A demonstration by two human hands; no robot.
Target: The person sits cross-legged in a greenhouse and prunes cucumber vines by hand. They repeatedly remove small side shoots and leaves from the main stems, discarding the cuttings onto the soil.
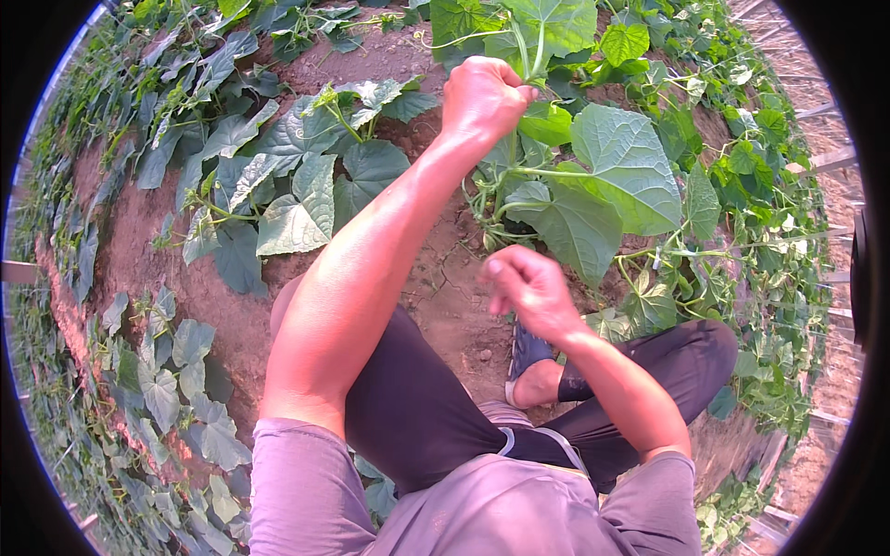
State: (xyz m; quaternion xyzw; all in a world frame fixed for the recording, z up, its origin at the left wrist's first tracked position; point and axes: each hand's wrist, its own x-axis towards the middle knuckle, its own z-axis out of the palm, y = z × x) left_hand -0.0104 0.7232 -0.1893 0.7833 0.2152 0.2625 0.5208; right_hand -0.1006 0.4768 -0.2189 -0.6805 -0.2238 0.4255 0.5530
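My left hand (484,97) is closed around the upper stem (530,61) of a cucumber vine, just below its top leaves (549,24). Lower down, broad leaves (629,167) of the same plant spread to the right, and thin stalks and tendrils (494,205) cluster near its base. My right hand (528,288) hovers over bare soil, just below that cluster and apart from it. Its fingers are curled and blurred by motion; whether anything small is in them cannot be made out.
More cucumber vines (299,153) sprawl over the soil (452,278) to the left. A dense row of vines (751,167) lines the right, with a small pale clip (657,263) on one stem. My bent knees and a dark shoe (528,351) frame the ground below.
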